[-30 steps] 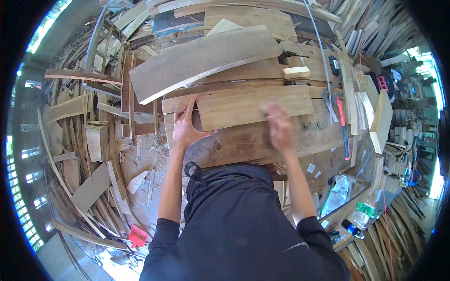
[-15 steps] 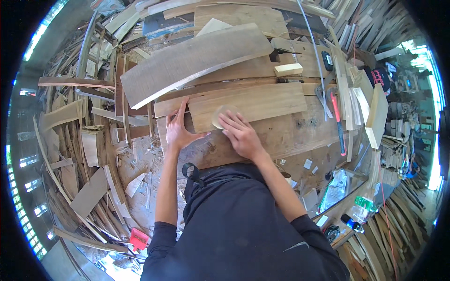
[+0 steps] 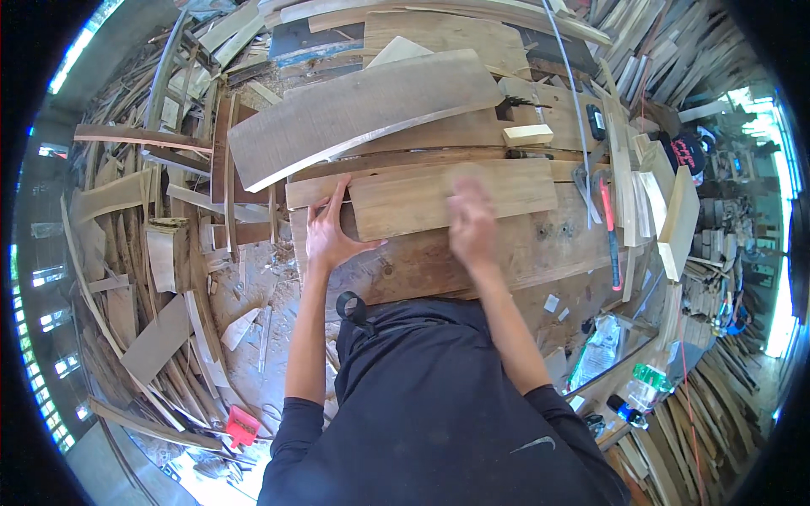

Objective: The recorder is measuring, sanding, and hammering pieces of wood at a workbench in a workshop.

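Note:
A smooth, pale brown board point(image 3: 405, 198) lies across the worktable in front of me. My left hand point(image 3: 331, 234) is open at its left end, fingers and thumb spread, with fingertips against a thin wooden strip point(image 3: 308, 194) and the thumb along the board's near edge. Over the middle right of the board is my right hand point(image 3: 472, 223), smeared by motion. Under its fingertips a pale tan blur shows, matching the round flat disc it pressed earlier; the disc's outline cannot be made out. A wide greyish plank point(image 3: 363, 114) lies slanted just beyond.
On the table's right side are a small wood block point(image 3: 528, 135), a red-and-black handled hammer point(image 3: 607, 228) and a long thin metal strip point(image 3: 576, 101). Wood pieces are stacked at the right edge point(image 3: 675, 223). Offcuts crowd the left floor around a red dustpan point(image 3: 242, 426).
My right hand has slid rightward along the board, and the pale disc no longer lies at its former spot. My left hand keeps its place on the board. The view has shifted slightly.

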Demonstrator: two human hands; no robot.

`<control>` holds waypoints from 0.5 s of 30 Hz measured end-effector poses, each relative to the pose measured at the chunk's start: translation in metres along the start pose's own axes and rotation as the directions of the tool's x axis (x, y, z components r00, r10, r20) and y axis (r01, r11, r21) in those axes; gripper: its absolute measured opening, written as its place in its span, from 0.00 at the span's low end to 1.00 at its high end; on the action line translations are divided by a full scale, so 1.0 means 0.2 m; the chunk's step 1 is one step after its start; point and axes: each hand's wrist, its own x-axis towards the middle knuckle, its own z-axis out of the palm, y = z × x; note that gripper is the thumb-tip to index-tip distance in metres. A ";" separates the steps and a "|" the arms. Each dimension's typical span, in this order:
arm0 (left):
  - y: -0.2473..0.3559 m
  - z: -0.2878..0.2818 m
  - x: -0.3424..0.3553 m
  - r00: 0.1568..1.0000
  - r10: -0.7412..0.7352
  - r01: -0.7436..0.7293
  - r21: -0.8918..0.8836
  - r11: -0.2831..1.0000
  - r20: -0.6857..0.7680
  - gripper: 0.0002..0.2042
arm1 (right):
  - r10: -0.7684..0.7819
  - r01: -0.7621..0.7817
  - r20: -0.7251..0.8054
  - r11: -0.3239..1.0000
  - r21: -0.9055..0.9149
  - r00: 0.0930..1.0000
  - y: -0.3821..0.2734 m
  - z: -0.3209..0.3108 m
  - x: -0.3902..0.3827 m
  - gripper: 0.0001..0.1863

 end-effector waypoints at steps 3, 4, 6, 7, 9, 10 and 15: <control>0.00 0.01 0.02 1.000 0.018 -0.018 -0.015 1.000 0.006 0.70 | -0.260 0.232 0.213 0.961 0.147 0.942 -0.23 0.15 -0.07 0.18; -0.01 0.01 0.02 0.999 0.035 -0.036 -0.033 0.999 -0.007 0.70 | -0.358 0.315 0.286 0.931 0.186 0.889 -0.30 0.13 -0.09 0.19; -0.03 0.03 0.01 0.998 0.061 -0.062 -0.050 0.997 -0.014 0.70 | -0.443 0.384 0.347 0.895 0.228 0.827 -0.32 0.11 -0.10 0.20; -0.02 0.04 0.01 0.998 0.050 -0.051 -0.031 0.998 -0.027 0.70 | -0.422 0.367 0.356 0.905 0.214 0.834 -0.25 0.06 -0.10 0.20; -0.01 0.02 -0.01 0.998 0.048 -0.048 -0.004 0.999 -0.033 0.70 | -0.321 0.278 0.332 0.945 0.170 0.887 -0.11 -0.04 -0.09 0.19; 0.00 0.02 -0.01 1.000 0.009 -0.009 0.000 1.000 0.001 0.70 | -0.227 0.201 0.255 0.972 0.125 0.940 0.01 -0.10 -0.09 0.20; 0.04 0.01 0.01 1.000 -0.009 0.009 0.032 0.999 0.001 0.71 | 0.133 -0.159 -0.205 0.980 -0.120 0.970 0.47 -0.37 -0.05 0.20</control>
